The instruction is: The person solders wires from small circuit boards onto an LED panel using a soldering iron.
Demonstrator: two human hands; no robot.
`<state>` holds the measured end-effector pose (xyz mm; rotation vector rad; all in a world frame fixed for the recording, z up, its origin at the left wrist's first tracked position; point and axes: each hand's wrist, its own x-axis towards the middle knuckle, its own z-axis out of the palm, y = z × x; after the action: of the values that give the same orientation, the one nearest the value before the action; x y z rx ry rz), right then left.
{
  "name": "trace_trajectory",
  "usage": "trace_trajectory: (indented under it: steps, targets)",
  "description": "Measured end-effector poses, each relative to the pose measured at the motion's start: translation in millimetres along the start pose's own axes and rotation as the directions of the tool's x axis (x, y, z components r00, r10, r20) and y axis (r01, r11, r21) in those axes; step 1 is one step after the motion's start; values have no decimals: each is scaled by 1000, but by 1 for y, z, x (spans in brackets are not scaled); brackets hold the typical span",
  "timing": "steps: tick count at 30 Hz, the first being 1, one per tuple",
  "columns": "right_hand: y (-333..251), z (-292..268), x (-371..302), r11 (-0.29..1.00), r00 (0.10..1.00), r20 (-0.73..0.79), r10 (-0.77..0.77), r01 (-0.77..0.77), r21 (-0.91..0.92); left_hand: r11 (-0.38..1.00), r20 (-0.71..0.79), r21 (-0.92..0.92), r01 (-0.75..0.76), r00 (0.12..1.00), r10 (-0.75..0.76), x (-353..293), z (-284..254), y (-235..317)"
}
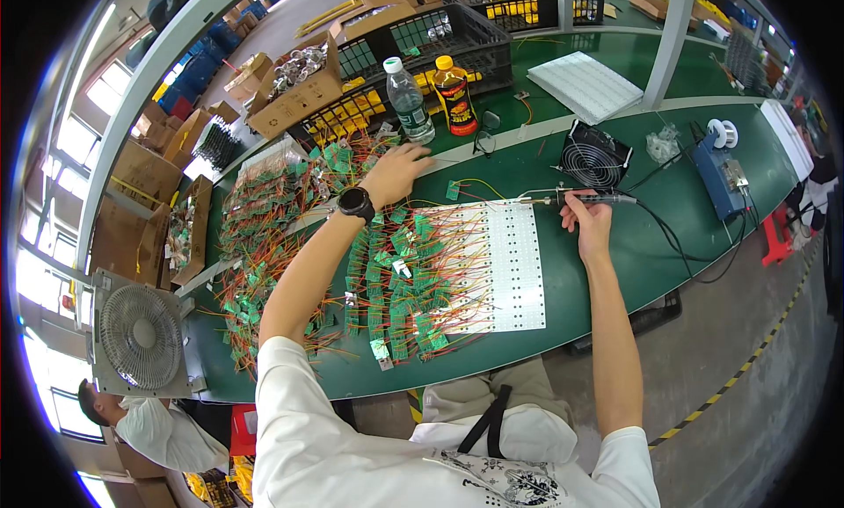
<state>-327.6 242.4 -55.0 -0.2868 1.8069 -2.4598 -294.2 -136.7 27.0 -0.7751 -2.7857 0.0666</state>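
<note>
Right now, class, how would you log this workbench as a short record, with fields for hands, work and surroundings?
Left hand: near the wired green boards; grip unclear
Right hand: holding a soldering iron
Centre: white panel, wires across its left part
Right side: black fan, blue unit
Far side: clear bottle, yellow-capped bottle

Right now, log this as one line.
left hand: by green circuit boards, near clear bottle; right hand: holding soldering iron; white panel: wires across left part; black fan: beyond right hand
</note>
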Motion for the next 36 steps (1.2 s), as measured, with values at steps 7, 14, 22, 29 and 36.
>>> trace_trajectory:
  steps: [7, 14, 22, 29, 36]
  targets:
    - [-3, 2, -4, 999, 999, -20, -44, 45, 23, 989, 119, 33, 146, 982, -149, -25, 5, -12]
    - [-2, 0, -2, 999, 999, -29, -26, 27, 20, 982, -64, 69, 175, 983, -171, -39, 13, -12]
    - [-3, 0, -5, 999, 999, -37, -26, 27, 28, 967, -131, 13, 256, 959, -252, -29, 19, -10]
    - [-3, 3, -7, 998, 999, -44, -32, 34, 60, 944, -152, 27, 328, 935, -320, -27, 22, -19]
    - [-2, 1, -4, 995, 998, -59, -26, 32, 99, 971, -212, 60, 233, 953, -215, -31, -28, -11]
